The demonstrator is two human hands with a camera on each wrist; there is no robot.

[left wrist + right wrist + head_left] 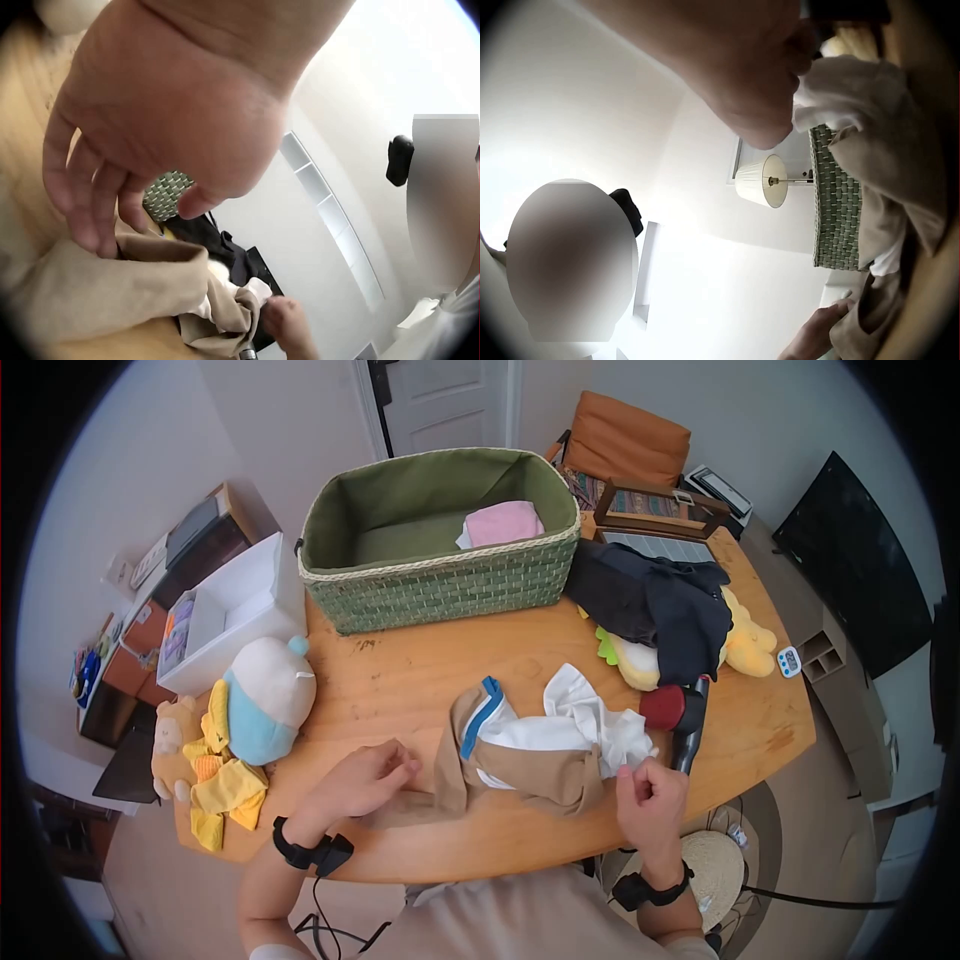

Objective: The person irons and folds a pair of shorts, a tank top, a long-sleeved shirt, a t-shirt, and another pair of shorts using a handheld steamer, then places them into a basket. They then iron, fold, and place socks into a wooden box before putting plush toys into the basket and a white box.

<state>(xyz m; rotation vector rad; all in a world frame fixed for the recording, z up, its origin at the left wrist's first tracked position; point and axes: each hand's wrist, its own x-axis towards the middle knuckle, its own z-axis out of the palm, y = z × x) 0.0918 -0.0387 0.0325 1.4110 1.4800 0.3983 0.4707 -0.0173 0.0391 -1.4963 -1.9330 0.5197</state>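
A crumpled beige-and-white garment [545,755] with a blue strip lies at the front middle of the table. My left hand [365,785] hovers at its left end. In the left wrist view, the left fingers [97,191] are loosely bent over the beige cloth [142,281], holding nothing. My right hand [652,805] is at the garment's right end, fingers curled, pinching the edge of its white part [622,738]. The right wrist view shows the white cloth [840,90] right at those fingertips, which are partly hidden by the hand itself.
Behind stands a green woven basket [450,585] with a pink cloth [503,523] inside. Plush toys [268,700], yellow cloth [230,790] and a white box [240,615] are at left. Dark clothing [655,600], a red-and-black handheld device [675,710] and a small timer [789,661] lie at right.
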